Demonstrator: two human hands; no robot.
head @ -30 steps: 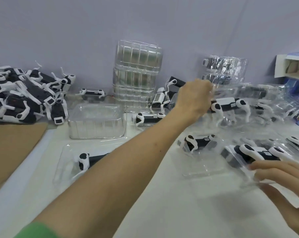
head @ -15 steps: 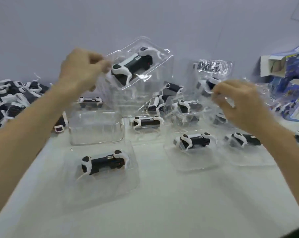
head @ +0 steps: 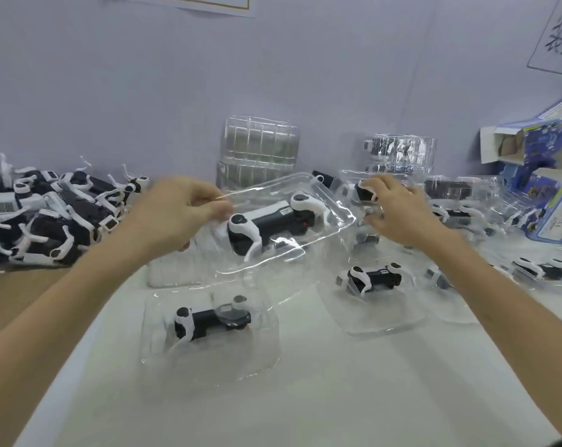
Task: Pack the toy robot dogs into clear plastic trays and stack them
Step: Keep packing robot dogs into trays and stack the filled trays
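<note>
Thumb and forefinger of the left hand [head: 179, 214] pinch the left rim of a clear tray [head: 263, 191], a narrow grip that holds it tilted above the counter [head: 305, 398]. A black-and-white toy dog [head: 266, 227] lies on its side in the tray's hollow. The right hand [head: 399, 214] lies farther right, its fingers curled over a second tray [head: 349, 185] with a dog in it; whether that grip clasps the tray I cannot tell. Below the lifted tray, a packed tray [head: 257, 359] rests near the middle of the counter, and another packed tray [head: 389, 321] sits to its right. Loose dogs [head: 54, 214] are heaped at the far left beside brown cardboard [head: 15, 291]. A stack of empty trays [head: 260, 146] stands against the far wall, and printed boxes [head: 550, 175] crowd the far right.
</note>
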